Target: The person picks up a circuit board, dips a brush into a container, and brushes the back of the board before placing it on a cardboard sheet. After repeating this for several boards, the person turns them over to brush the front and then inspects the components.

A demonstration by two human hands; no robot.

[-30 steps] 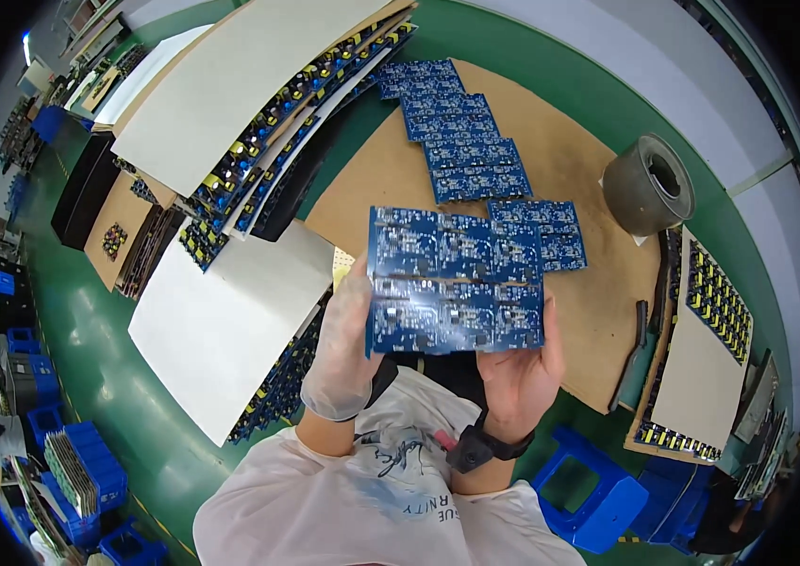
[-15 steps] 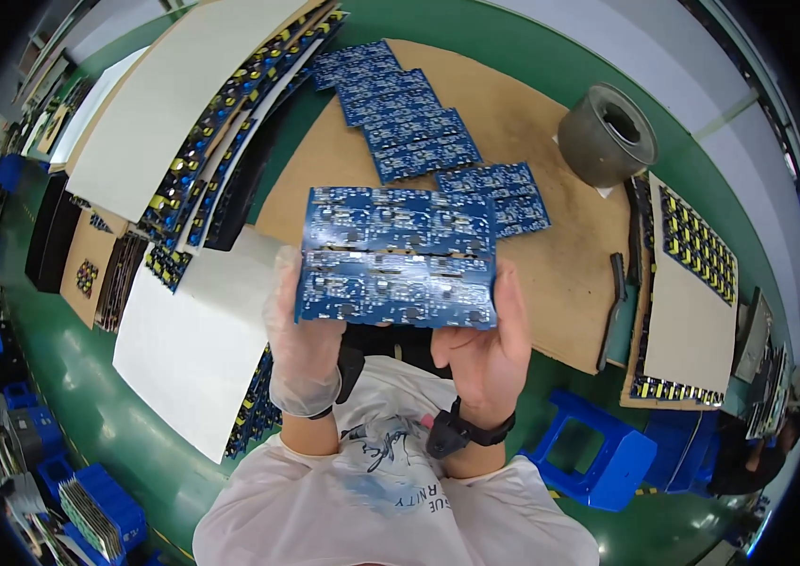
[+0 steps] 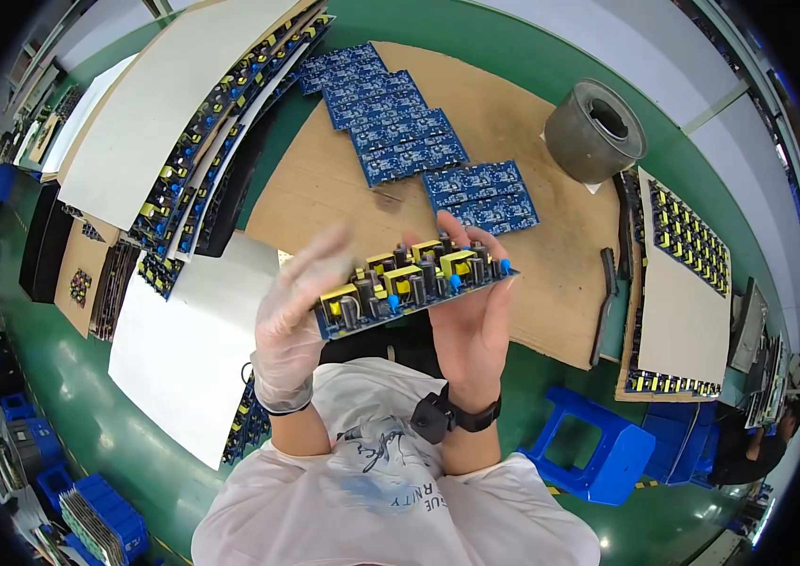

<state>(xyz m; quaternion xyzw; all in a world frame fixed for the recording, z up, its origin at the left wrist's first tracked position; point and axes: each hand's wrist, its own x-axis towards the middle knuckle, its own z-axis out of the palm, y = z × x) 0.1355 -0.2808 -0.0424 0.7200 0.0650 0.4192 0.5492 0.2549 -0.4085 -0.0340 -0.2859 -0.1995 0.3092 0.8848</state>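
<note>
A blue circuit board (image 3: 409, 291) is tilted in front of me, its component side showing yellow transformers, dark cylindrical capacitors and small blue parts. My right hand (image 3: 469, 325) grips its right part, with some fingers behind the far edge and the thumb along the right end. Beside the board's left end is my left hand (image 3: 289, 325) in a clear glove, its fingers stretched out and blurred at the tips. Whether the left palm touches the board's corner is hard to tell. Beyond my hands, several blue boards lie solder side up in an overlapping row, the nearest board (image 3: 482, 198) at its right end.
Brown cardboard (image 3: 551, 292) covers the table. A grey metal canister (image 3: 593, 137) stands at the far right, with a dark strip-shaped tool (image 3: 605, 307) nearer. Layered boards and white sheets (image 3: 174, 104) rise at left; another stack (image 3: 688, 321) is at right. A blue stool (image 3: 589, 448) stands below.
The board has turned from its flat solder side to its component side. My left hand has loosened from its left edge, fingers spreading upward; my right hand keeps its grip.
</note>
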